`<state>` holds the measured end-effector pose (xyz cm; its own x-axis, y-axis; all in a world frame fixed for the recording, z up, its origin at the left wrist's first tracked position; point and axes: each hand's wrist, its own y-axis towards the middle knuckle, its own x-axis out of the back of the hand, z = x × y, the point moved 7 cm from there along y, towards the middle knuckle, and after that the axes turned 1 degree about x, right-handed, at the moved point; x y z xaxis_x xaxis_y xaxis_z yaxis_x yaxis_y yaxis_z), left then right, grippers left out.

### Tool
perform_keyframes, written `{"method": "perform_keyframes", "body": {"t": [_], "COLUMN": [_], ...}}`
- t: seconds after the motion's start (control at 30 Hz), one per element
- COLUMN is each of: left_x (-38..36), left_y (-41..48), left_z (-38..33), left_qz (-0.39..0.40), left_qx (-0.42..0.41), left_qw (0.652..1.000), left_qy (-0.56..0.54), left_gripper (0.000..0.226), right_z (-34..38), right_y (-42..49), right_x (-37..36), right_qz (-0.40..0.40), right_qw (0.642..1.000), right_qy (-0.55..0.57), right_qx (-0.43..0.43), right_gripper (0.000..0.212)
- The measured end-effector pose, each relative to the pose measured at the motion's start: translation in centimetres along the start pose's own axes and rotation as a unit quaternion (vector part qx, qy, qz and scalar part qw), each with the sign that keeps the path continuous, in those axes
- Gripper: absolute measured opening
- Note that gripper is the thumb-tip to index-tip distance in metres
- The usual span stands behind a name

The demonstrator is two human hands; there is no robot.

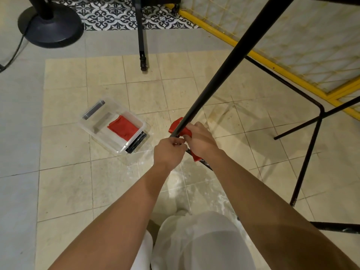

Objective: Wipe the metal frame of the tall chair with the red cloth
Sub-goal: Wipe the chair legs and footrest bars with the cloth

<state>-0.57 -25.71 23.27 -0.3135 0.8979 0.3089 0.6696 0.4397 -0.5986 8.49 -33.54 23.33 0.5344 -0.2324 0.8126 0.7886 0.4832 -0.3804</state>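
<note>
The tall chair's black metal frame fills the right side; one long leg slants down from the top right to the middle of the view. A red cloth is wrapped around the low end of that leg. My right hand is closed around the cloth and the leg. My left hand grips the same leg just below, touching the right hand. A lower crossbar pokes out beneath the hands. The leg's foot is hidden behind my hands.
A clear plastic bin on the tiled floor to the left holds a second red cloth. A black fan base stands at top left, a thin black post at top centre. A yellow-framed mesh panel lies on the right.
</note>
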Motion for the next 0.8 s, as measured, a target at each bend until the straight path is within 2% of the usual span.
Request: {"method": "perform_keyframes", "body": {"t": [0.1, 0.27, 0.37, 0.6, 0.8], "left_x": [0.7, 1.9, 2.5, 3.6, 3.5], "left_y": [0.1, 0.4, 0.6, 0.5, 0.3], "left_z": [0.4, 0.7, 0.6, 0.1, -0.4], "left_qz": [-0.017, -0.036, -0.044, -0.067, -0.081], "left_qx": [0.008, 0.014, 0.014, 0.014, 0.005], "left_qw": [1.000, 0.999, 0.999, 0.998, 0.997], "left_qy": [0.011, 0.020, 0.022, 0.002, -0.004], "left_gripper": [0.020, 0.016, 0.018, 0.021, 0.025], "right_z": [0.3, -0.2, 0.9, 0.8, 0.7], "right_y": [-0.7, 0.4, -0.5, -2.7, -5.1], "right_x": [0.0, 0.8, -0.4, -0.8, -1.4], "right_qz": [0.004, -0.026, 0.000, 0.001, -0.003], "right_qw": [0.999, 0.999, 1.000, 0.999, 0.997], "right_qy": [-0.036, 0.004, -0.004, -0.044, -0.076], "right_qx": [0.032, -0.040, -0.009, -0.015, 0.001], "right_gripper": [0.039, 0.040, 0.041, 0.048, 0.046]}}
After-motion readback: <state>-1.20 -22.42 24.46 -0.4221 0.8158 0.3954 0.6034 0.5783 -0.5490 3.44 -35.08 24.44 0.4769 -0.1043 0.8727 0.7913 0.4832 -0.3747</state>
